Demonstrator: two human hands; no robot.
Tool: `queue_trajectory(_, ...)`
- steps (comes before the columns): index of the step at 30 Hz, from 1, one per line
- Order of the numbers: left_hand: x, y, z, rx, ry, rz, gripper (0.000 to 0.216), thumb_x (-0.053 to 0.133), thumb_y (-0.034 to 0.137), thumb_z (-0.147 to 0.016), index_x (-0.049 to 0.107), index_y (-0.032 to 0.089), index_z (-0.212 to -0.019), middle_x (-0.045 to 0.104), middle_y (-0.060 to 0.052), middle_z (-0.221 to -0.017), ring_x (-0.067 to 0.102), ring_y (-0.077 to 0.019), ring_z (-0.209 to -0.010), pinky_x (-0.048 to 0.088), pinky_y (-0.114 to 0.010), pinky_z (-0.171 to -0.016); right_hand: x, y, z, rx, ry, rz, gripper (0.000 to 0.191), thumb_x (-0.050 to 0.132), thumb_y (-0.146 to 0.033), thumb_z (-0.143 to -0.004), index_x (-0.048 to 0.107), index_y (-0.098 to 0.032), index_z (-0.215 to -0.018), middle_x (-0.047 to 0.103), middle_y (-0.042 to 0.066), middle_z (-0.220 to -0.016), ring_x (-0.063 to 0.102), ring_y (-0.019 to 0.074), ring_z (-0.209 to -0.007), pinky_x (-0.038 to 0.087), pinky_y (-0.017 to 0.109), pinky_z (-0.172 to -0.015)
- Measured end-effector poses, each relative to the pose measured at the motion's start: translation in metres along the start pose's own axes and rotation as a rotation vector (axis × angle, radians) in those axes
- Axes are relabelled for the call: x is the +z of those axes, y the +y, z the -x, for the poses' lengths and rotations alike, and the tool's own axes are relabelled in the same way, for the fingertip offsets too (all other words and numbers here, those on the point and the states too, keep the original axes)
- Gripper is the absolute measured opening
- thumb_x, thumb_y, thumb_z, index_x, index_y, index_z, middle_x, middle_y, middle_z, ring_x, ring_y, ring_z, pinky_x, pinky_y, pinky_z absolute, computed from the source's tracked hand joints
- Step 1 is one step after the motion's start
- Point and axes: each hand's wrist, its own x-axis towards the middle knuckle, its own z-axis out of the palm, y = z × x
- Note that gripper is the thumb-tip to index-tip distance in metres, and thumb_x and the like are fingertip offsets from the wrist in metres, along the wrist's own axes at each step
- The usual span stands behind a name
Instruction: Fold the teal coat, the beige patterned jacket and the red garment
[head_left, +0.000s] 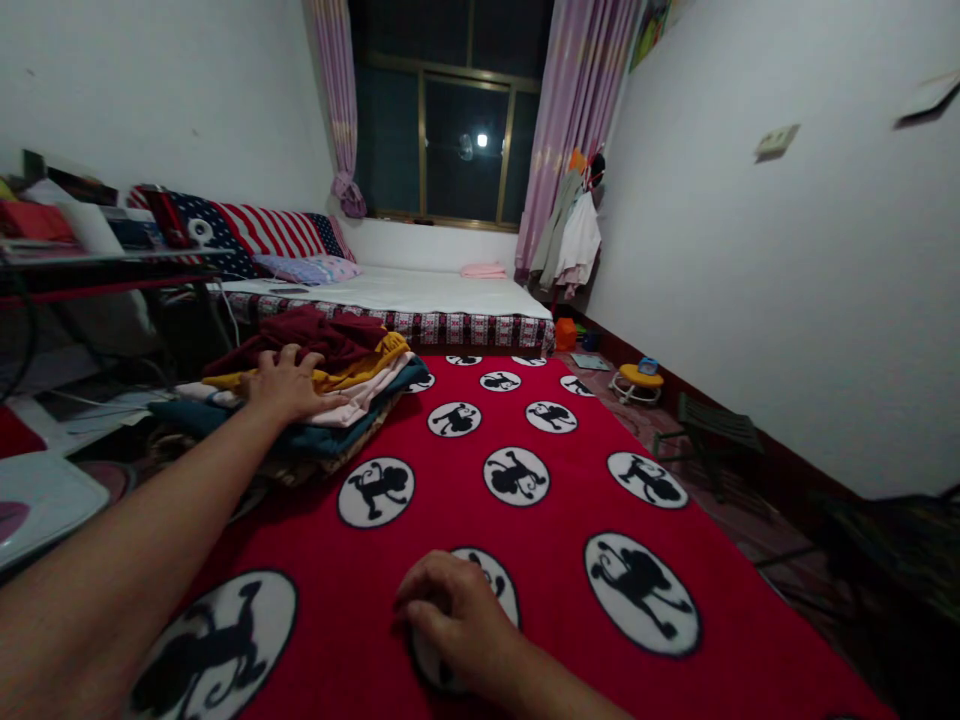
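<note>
A stack of folded clothes (360, 385) lies at the left edge of the red blanket (555, 530), which is printed with black monkey figures in white ovals. From top to bottom the stack shows a maroon garment (322, 332), a mustard one (386, 350), a pale pink one (375, 392) and dark teal layers. My left hand (289, 385) rests on the side of this stack, fingers spread over the mustard and pink layers. My right hand (457, 615) sits low on the blanket with loosely curled fingers, thumb apart from them, holding nothing visible.
Beyond the blanket stands a bed (420, 290) with a white sheet. On the left is a cluttered desk (112, 262). Along the right wall are a folding stool (712, 425) and a small yellow stool (640, 376). Clothes (577, 240) hang beside the curtain.
</note>
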Motion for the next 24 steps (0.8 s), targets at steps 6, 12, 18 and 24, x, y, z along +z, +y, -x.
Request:
queue_trajectory(6,0.007,0.003,-0.012,-0.022,0.021,-0.035,0.075,0.052,0.075,-0.070,0.061,0.019,-0.120,0.046,-0.019,-0.137,0.038,-0.0467,-0.120,0.033,-0.063,-0.093,0.002,-0.001,-0.004,0.057,-0.005,-0.049,0.021,0.048,-0.009,-0.069,0.065,-0.018,-0.078,0.065,0.001,-0.069,0.065,0.0159,-0.065,0.045,0.023,-0.059)
queue_trajectory(12,-0.019,-0.015,-0.035,-0.098,-0.013,-0.011,0.058,0.043,0.058,-0.086,0.052,0.020,-0.128,0.069,-0.014,-0.108,0.060,-0.0326,-0.103,0.044,-0.038,-0.084,0.005,0.005,-0.010,0.027,-0.016,0.005,0.020,0.047,-0.008,-0.068,0.064,-0.018,-0.074,0.064,0.000,-0.066,0.064,0.0145,-0.062,0.044,0.022,-0.057)
queue_trajectory(18,-0.027,-0.003,-0.028,-0.128,0.056,0.060,0.030,0.057,0.041,-0.081,0.067,0.022,-0.102,0.071,-0.009,-0.103,0.063,-0.0287,-0.099,0.045,-0.032,-0.078,0.003,0.007,-0.011,0.065,-0.032,-0.082,0.010,0.054,-0.017,-0.073,0.062,-0.016,-0.079,0.065,0.001,-0.063,0.064,0.0142,-0.059,0.042,0.021,-0.054)
queue_trajectory(24,-0.065,0.022,0.047,0.031,0.393,0.581,0.024,0.058,0.037,-0.078,0.064,0.019,-0.092,0.069,-0.004,-0.083,0.062,-0.0191,-0.076,0.046,-0.027,-0.070,-0.010,0.002,-0.022,0.038,0.186,-0.357,0.044,0.070,-0.053,-0.072,0.059,-0.019,-0.097,0.067,0.006,-0.091,0.064,0.0143,-0.065,0.047,0.023,-0.052)
